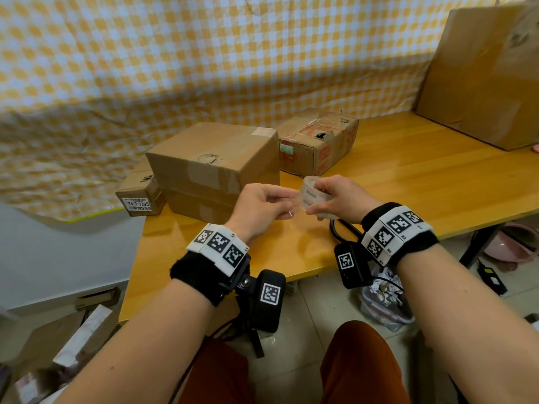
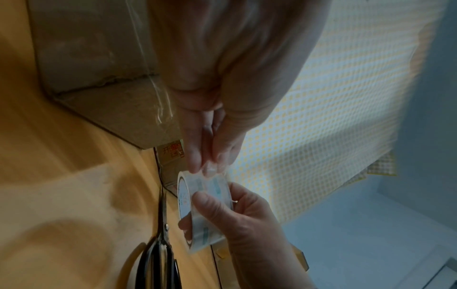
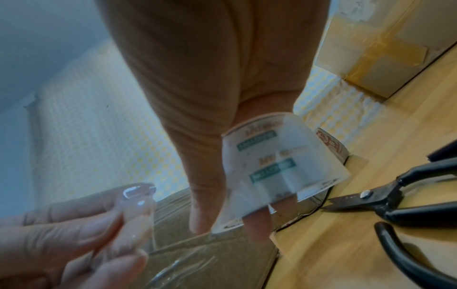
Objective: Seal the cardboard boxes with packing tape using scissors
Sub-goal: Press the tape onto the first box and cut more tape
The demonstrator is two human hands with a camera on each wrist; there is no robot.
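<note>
My right hand (image 1: 323,196) grips a roll of clear packing tape (image 1: 310,196) above the table, fingers through its core (image 3: 257,224). The left hand (image 1: 287,207) pinches the roll's loose tape end (image 2: 212,169) between thumb and fingertips, close beside the roll. Black-handled scissors (image 2: 160,244) lie shut on the wooden table under the right wrist, seen also in the right wrist view as scissors (image 3: 408,195). A stack of two brown boxes (image 1: 215,161) stands just beyond my hands, with a small labelled box (image 1: 140,196) at its left and a red-printed box (image 1: 318,141) behind.
A tall cardboard box (image 1: 481,74) stands at the table's far right. The wooden table (image 1: 423,176) has bare surface right of my hands. A yellow checked cloth (image 1: 204,53) hangs behind. Under the table are a bin of crumpled paper (image 1: 382,298) and loose cardboard (image 1: 73,339).
</note>
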